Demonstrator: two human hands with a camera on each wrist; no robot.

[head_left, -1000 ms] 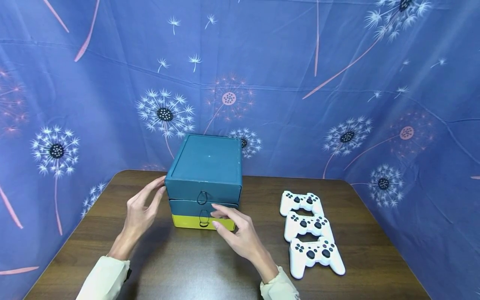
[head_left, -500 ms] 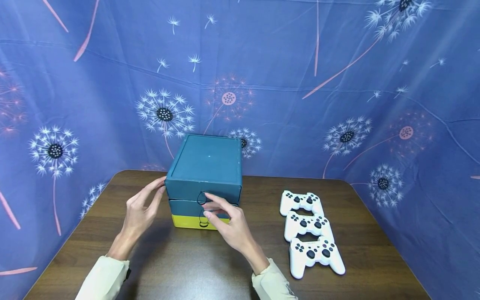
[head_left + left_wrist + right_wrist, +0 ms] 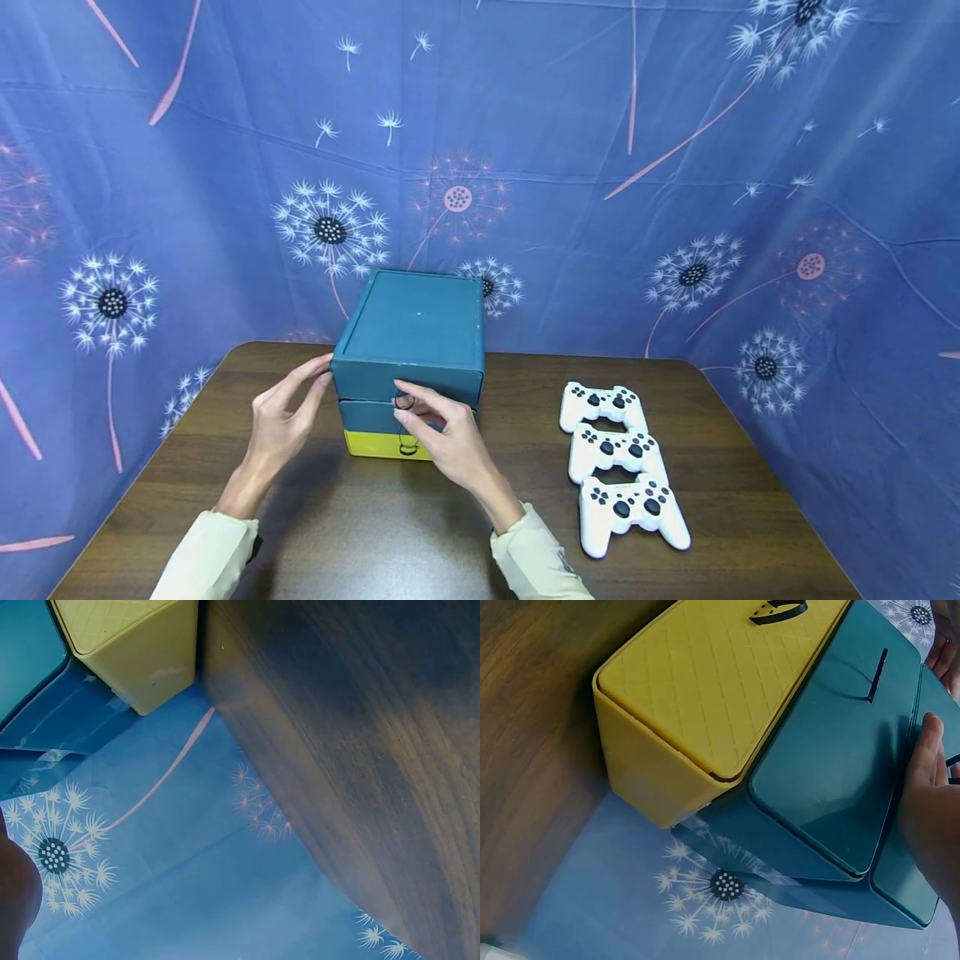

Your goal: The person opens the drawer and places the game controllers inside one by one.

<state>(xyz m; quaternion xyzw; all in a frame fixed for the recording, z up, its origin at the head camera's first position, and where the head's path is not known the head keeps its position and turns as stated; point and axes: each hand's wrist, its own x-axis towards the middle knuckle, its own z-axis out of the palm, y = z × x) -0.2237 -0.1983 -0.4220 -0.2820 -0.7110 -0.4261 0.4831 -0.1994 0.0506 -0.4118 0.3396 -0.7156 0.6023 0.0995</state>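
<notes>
A stack of three small drawers stands at the back of the table: two teal ones, the top one (image 3: 420,317) and the middle one (image 3: 367,415), over a yellow one (image 3: 371,444). Each front has a black loop for a pull. My left hand (image 3: 279,423) rests its fingertips against the left side of the top drawer. In front of the stack, my right hand (image 3: 456,437) has index finger and thumb spread apart around the top drawer's loop (image 3: 405,407). The right wrist view shows the right hand (image 3: 937,795) close before the teal fronts.
Three white game controllers lie in a column on the right: a far one (image 3: 603,404), a middle one (image 3: 618,452) and a near one (image 3: 633,508). Behind the wooden table (image 3: 360,533) hangs a blue dandelion-print cloth (image 3: 555,250).
My right hand has moved left and slightly up, from beside the loops to the top drawer's loop. The left hand, the drawers and the controllers have stayed in place.
</notes>
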